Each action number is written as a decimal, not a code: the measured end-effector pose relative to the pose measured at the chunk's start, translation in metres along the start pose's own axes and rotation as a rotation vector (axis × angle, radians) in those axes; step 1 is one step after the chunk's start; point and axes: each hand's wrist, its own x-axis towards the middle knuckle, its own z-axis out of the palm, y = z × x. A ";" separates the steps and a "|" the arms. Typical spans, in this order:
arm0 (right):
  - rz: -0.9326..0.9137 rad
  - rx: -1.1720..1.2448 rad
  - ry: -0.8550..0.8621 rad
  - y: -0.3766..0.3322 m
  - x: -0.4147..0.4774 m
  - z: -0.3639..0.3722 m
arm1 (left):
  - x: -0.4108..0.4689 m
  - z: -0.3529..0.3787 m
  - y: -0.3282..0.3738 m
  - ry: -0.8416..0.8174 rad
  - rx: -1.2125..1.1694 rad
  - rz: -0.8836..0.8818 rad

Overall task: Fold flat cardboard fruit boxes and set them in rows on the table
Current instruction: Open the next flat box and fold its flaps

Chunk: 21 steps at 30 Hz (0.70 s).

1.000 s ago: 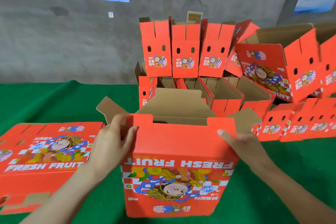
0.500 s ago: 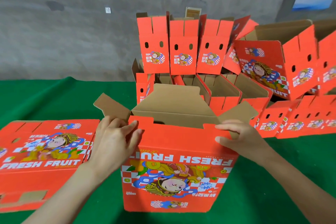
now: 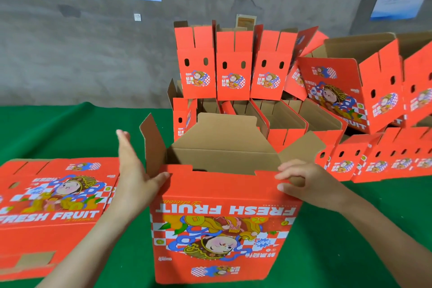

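Since the earlier frame our left hand (image 3: pixel 134 177) has opened flat against the side flap (image 3: pixel 153 147); our right hand (image 3: pixel 311 182) pinches the box (image 3: pixel 222 217), upright on the table (image 3: pixel 339 252). Flaps folded out of order may jam.

The box (image 3: pixel 222 229) below the fingers (image 3: pixel 292 169) is red-orange with white lettering and a blue-and-white checker pattern, plain brown inside. The counter (image 3: pixel 58 128) is green.
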 end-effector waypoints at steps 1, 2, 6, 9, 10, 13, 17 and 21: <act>0.000 -0.048 -0.034 -0.003 0.000 -0.002 | 0.002 0.001 0.001 -0.055 -0.053 -0.045; -0.010 -0.115 -0.067 -0.005 0.000 -0.005 | 0.005 0.001 0.001 -0.101 -0.092 -0.038; -0.079 -0.425 -0.161 -0.029 0.008 -0.011 | 0.008 -0.001 0.000 -0.243 -0.043 0.143; 0.005 -0.601 -0.370 -0.056 0.022 -0.013 | 0.008 -0.005 0.000 -0.317 0.078 0.259; 0.017 -0.651 -0.426 -0.064 0.027 -0.013 | 0.008 -0.006 0.002 -0.343 0.102 0.295; 0.016 -0.766 -0.482 -0.077 0.038 -0.011 | 0.007 -0.009 0.007 -0.492 0.148 0.325; -0.005 -0.770 -0.487 -0.077 0.036 -0.005 | 0.021 -0.017 0.015 -0.632 0.206 0.179; 0.011 -0.708 -0.460 -0.073 0.028 -0.001 | 0.046 0.009 0.023 -0.440 0.509 0.313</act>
